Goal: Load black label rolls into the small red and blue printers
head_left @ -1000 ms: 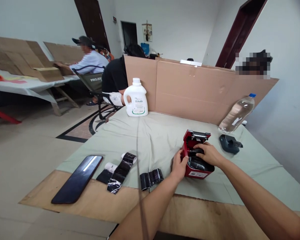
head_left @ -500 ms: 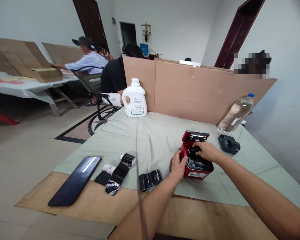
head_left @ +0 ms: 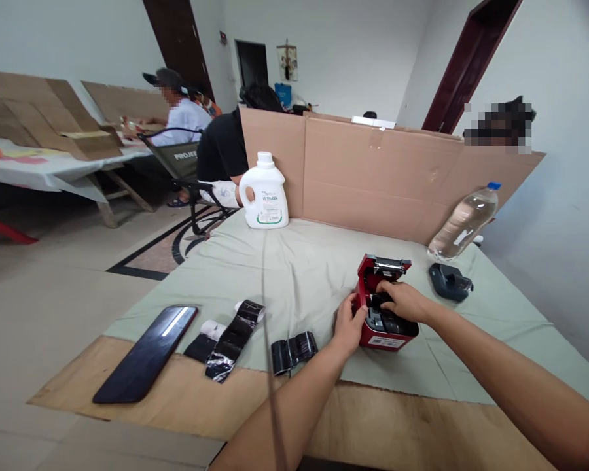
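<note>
A red and black label printer (head_left: 385, 341) stands on the cloth with its lid raised at the back. My left hand (head_left: 348, 325) grips its left wall, fingers over the edge and thumb on the near side. Inside the open body lies a dark part that looks like a black roll (head_left: 397, 324). My right hand (head_left: 403, 301) reaches in from the right, fingers closed at this roll; the fingertips are partly hidden. Left of the printer lie a short black ribbon piece with two rolled ends (head_left: 294, 353) and longer black strips (head_left: 233, 340) with white ends.
A dark phone-shaped slab (head_left: 144, 356) lies on the left. A white jug (head_left: 267, 196) and a tilted clear bottle (head_left: 464, 226) stand at the back by a cardboard screen (head_left: 373, 176). A black device (head_left: 450, 282) sits right of the printer. Other people sit beyond.
My right hand has shifted slightly inside the printer, its fingers a little lower over the dark roll. My left hand keeps its hold on the wall.
</note>
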### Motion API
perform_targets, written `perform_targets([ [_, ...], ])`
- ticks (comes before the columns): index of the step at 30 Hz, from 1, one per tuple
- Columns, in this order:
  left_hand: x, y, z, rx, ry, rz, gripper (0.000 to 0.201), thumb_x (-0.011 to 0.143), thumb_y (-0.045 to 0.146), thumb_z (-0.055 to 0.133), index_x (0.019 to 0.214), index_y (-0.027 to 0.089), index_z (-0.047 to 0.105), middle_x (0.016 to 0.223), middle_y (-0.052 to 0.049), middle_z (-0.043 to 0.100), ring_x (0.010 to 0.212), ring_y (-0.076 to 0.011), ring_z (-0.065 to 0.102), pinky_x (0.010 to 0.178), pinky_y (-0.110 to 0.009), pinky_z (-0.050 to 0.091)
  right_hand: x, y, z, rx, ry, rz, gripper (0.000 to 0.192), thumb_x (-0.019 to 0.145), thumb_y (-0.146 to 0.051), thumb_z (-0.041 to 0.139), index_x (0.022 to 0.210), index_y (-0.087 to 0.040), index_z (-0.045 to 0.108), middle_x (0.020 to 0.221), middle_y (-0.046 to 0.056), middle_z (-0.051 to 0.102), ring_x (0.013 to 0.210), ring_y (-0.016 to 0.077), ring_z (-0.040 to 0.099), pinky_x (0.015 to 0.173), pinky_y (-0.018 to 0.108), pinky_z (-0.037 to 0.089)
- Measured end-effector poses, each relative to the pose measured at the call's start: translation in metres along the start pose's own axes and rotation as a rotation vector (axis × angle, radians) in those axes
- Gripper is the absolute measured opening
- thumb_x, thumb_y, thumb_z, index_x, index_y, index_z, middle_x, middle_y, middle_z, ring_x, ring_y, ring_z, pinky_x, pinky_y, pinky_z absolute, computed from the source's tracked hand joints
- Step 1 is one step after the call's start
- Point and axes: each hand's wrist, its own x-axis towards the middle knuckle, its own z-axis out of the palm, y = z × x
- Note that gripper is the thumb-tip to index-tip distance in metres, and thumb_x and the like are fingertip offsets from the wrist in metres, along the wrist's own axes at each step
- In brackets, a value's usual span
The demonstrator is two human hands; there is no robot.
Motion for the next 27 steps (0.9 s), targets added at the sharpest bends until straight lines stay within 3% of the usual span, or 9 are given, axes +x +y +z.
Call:
perform_targets([
  [6, 0.001, 0.000, 0.000, -0.012, -0.017, -0.014, 0.039, 0.083, 0.030, 0.058, 0.120, 0.019, 0.059, 0.124, -0.009, 0.063, 0.118, -0.0236, 0.055, 0.108, -0.040, 0.037, 0.011, -0.002, 0.003, -0.031, -0.030, 0.001, 0.032, 0.074, -0.024, 0.070, 0.106, -0.019, 0.066, 0.106, 0.012, 0.071, 0.104, 0.0289, 0.064, 0.088, 0.035, 0.046],
  [9, 0.001, -0.001, 0.000, -0.012, -0.012, -0.009, 0.039, 0.082, 0.030, 0.059, 0.120, 0.019, 0.059, 0.124, -0.009, 0.063, 0.117, -0.0235, 0.055, 0.107, -0.040, 0.037, 0.003, -0.004, -0.002, -0.005, -0.027, -0.022, 0.032, 0.083, -0.022, 0.059, 0.114, -0.021, 0.064, 0.115, 0.010, 0.070, 0.107, 0.0254, 0.064, 0.090, 0.034, 0.046],
  [11, 0.001, -0.001, 0.000, -0.012, -0.005, -0.015, 0.039, 0.082, 0.030, 0.059, 0.119, 0.019, 0.059, 0.124, -0.009, 0.063, 0.118, -0.0236, 0.055, 0.108, -0.040, 0.037, -0.008, -0.006, -0.010, 0.069, 0.016, -0.034, 0.029, 0.087, -0.021, 0.050, 0.112, -0.023, 0.065, 0.110, 0.006, 0.072, 0.097, 0.0225, 0.067, 0.084, 0.033, 0.048],
  [13, 0.001, -0.001, 0.000, -0.014, -0.001, -0.021, 0.039, 0.082, 0.031, 0.060, 0.119, 0.020, 0.059, 0.125, -0.008, 0.063, 0.119, -0.0237, 0.054, 0.108, -0.040, 0.037, -0.018, -0.006, -0.020, 0.167, 0.111, -0.026, 0.024, 0.090, -0.029, 0.046, 0.102, -0.024, 0.067, 0.092, 0.004, 0.074, 0.079, 0.0205, 0.067, 0.072, 0.032, 0.049],
  [15, 0.001, 0.000, 0.000, -0.020, -0.006, -0.020, 0.039, 0.082, 0.031, 0.060, 0.119, 0.020, 0.059, 0.125, -0.008, 0.063, 0.119, -0.0238, 0.054, 0.108, -0.040, 0.037, -0.023, -0.004, -0.029, 0.213, 0.308, 0.002, 0.029, 0.092, -0.039, 0.043, 0.095, -0.023, 0.067, 0.081, 0.005, 0.072, 0.070, 0.0203, 0.064, 0.068, 0.033, 0.049],
  [17, 0.001, 0.001, 0.000, -0.028, -0.012, -0.016, 0.039, 0.082, 0.031, 0.060, 0.119, 0.020, 0.059, 0.125, -0.009, 0.063, 0.119, -0.0240, 0.054, 0.108, -0.041, 0.037, -0.018, 0.004, -0.033, 0.182, 0.543, -0.002, 0.033, 0.092, -0.043, 0.042, 0.100, -0.021, 0.066, 0.092, 0.009, 0.071, 0.086, 0.0244, 0.064, 0.080, 0.038, 0.049],
  [19, 0.000, 0.001, 0.000, -0.034, -0.012, -0.021, 0.039, 0.082, 0.032, 0.060, 0.119, 0.020, 0.059, 0.125, -0.008, 0.063, 0.119, -0.0239, 0.054, 0.108, -0.040, 0.037, -0.008, 0.016, -0.030, 0.144, 0.677, -0.034, 0.038, 0.091, -0.044, 0.044, 0.114, -0.019, 0.062, 0.117, 0.014, 0.065, 0.112, 0.0294, 0.056, 0.098, 0.046, 0.042],
  [22, 0.001, 0.001, 0.001, -0.037, -0.014, -0.030, 0.039, 0.082, 0.032, 0.060, 0.119, 0.020, 0.059, 0.124, -0.008, 0.064, 0.118, -0.0236, 0.055, 0.108, -0.040, 0.037, 0.005, 0.032, -0.017, 0.197, 0.615, -0.042, 0.049, 0.092, -0.049, 0.038, 0.128, -0.018, 0.053, 0.134, 0.015, 0.055, 0.128, 0.0293, 0.046, 0.108, 0.049, 0.035],
  [27, 0.002, -0.002, 0.001, -0.035, -0.010, -0.011, 0.039, 0.083, 0.032, 0.059, 0.120, 0.019, 0.059, 0.124, -0.009, 0.063, 0.119, -0.0241, 0.054, 0.108, -0.040, 0.037, -0.012, 0.032, 0.012, 0.309, 0.586, -0.063, 0.048, 0.096, -0.050, 0.030, 0.123, -0.020, 0.056, 0.120, 0.013, 0.061, 0.117, 0.0252, 0.053, 0.104, 0.046, 0.040],
])
